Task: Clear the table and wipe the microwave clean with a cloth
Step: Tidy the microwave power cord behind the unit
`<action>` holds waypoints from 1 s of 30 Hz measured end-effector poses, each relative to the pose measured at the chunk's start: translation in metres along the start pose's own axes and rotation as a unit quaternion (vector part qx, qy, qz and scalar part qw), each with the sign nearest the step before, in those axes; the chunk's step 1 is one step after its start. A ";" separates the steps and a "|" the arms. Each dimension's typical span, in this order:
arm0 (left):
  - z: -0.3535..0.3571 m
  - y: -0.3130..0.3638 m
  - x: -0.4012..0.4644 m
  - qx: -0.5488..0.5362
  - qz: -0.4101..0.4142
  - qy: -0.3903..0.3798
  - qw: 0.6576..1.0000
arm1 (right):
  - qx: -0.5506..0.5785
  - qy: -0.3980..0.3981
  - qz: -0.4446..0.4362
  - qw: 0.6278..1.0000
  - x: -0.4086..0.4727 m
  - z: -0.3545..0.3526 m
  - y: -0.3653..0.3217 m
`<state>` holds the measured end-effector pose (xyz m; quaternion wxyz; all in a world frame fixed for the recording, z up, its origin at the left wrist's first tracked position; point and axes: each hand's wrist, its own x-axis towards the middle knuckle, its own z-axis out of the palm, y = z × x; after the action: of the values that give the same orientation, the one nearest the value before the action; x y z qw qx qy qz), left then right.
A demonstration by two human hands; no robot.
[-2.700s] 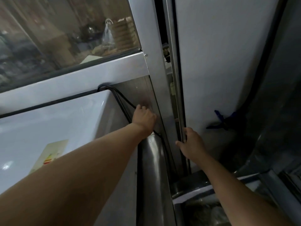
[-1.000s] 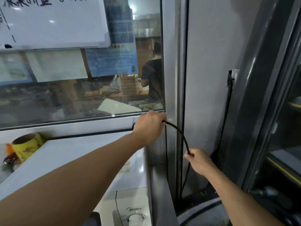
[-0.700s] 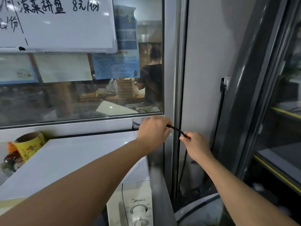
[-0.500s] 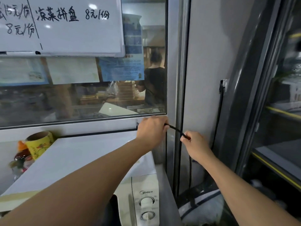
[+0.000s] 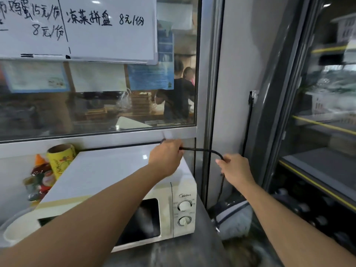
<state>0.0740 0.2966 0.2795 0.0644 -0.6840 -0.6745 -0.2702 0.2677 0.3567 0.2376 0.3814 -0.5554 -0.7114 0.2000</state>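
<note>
On the steel bench (image 5: 185, 251), a white microwave (image 5: 119, 182) sits with its back toward the glazed partition and its door and two control dials facing the camera. A black power cord (image 5: 200, 149) runs along the rear top edge of the microwave, leaves it at the right rear corner and arcs across the metal window post (image 5: 207, 93) to the right. Left hand (image 5: 166, 157): above the right rear corner of the microwave top, fingers curled round the cord; grip closed on the cord. Right hand (image 5: 236, 170): right of the post, in front of the grey wall, grip likewise closed on the cord where it bends downward; below that hand the cord hangs toward the floor. The two hands are near each other, a short arc of cord spanning between them. Left of the microwave: a yellow roll (image 5: 60, 159) standing upright, with bottles and jars (image 5: 39, 180) just in front of it, blurred. Above the window ledge a whiteboard (image 5: 86, 27) with handwritten prices hangs on the glass. No cloth in view.
</note>
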 end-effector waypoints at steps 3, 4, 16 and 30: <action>-0.006 0.004 -0.024 -0.013 0.009 0.002 1.000 | -0.022 0.026 -0.031 0.999 -0.024 -0.008 -0.016; -0.008 0.005 -0.030 -0.015 0.012 0.001 1.000 | -0.023 0.031 -0.040 0.998 -0.031 -0.009 -0.022; -0.035 0.018 -0.031 -0.161 0.014 0.039 0.986 | -0.085 -0.006 -0.043 0.995 -0.033 0.008 -0.027; -0.026 -0.015 -0.048 -0.202 -0.122 -0.101 0.966 | 0.096 -0.019 0.017 0.995 0.027 0.015 -0.041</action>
<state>0.0550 0.2435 0.2749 -0.1770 -0.6192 -0.6870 -0.3365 0.2273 0.3723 0.2655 0.4164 -0.5241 -0.6864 0.2841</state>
